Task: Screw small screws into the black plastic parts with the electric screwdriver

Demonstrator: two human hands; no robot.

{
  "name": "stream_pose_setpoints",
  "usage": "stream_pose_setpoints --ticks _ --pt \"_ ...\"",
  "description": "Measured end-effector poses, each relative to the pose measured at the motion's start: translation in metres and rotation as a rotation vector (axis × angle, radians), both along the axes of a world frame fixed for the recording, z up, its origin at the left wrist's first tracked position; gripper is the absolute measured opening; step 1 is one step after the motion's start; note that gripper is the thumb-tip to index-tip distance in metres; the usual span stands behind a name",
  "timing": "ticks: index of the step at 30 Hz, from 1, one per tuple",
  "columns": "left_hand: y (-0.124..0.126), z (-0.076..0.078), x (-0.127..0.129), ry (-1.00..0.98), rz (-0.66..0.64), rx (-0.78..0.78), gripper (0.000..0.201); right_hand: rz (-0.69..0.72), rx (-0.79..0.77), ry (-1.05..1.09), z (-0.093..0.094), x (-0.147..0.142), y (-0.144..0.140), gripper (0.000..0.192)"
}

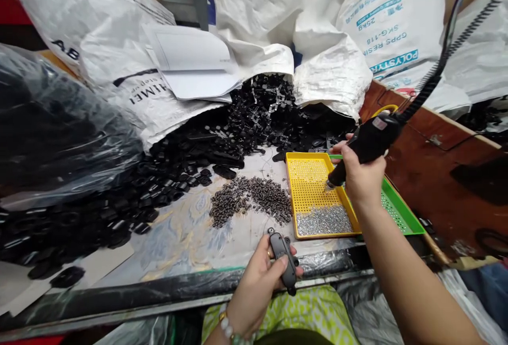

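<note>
My left hand (257,281) grips a small black plastic part (283,257) near the table's front edge, thumb lying across it. My right hand (359,175) holds a black electric screwdriver (367,141) with a coiled cable, its tip pointing down into the yellow perforated tray (307,181). Silver screws (323,220) lie heaped at the tray's near end. A pile of small dark screws (252,202) lies loose on the table just left of the tray.
A green perforated tray (400,215) sits under the yellow one, at its right. A big heap of black plastic parts (190,160) spills from white sacks (278,22) at the back. A clear bag of black parts (51,123) fills the left. A brown wooden surface (440,175) lies at right.
</note>
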State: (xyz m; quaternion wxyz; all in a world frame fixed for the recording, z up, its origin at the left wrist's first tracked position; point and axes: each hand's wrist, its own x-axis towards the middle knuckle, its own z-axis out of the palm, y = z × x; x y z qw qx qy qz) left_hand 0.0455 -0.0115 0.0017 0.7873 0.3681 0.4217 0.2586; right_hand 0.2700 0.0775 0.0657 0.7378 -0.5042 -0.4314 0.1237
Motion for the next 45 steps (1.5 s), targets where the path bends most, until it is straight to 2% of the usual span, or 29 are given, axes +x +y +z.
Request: stream_pose_setpoints --ticks 3,6,11,23,27,32,36,41,45 --pt "0.001 0.003 0.000 -0.001 0.000 -0.020 0.029 0.046 0.066 0.086 -0.013 -0.007 0.017 0.025" --pt "0.002 0.006 0.000 0.006 -0.016 -0.033 0.029 0.068 0.055 0.101 -0.022 -0.006 0.034 0.025" --pt "0.003 0.008 0.000 0.013 -0.027 -0.031 0.026 0.116 0.048 0.071 -0.032 -0.005 0.043 0.022" --pt "0.000 0.003 0.002 0.033 -0.017 0.029 0.025 0.113 0.027 0.044 -0.037 -0.008 0.042 0.025" --pt "0.000 0.006 0.003 0.030 0.027 0.000 0.024 0.112 0.028 0.021 -0.031 -0.005 0.040 0.025" --pt "-0.002 0.007 0.006 0.006 0.054 -0.014 0.022 0.113 0.124 0.098 0.002 -0.019 0.014 0.025" --pt "-0.001 0.005 0.006 0.013 0.045 0.011 0.021 0.276 0.064 0.133 0.018 -0.055 -0.028 0.024" --pt "-0.001 0.003 0.005 0.016 0.053 0.027 0.023 0.582 -0.074 0.169 0.010 -0.091 -0.065 0.030" --pt "-0.001 0.000 0.006 0.014 0.066 0.042 0.022 0.674 -0.112 0.196 0.000 -0.095 -0.070 0.032"
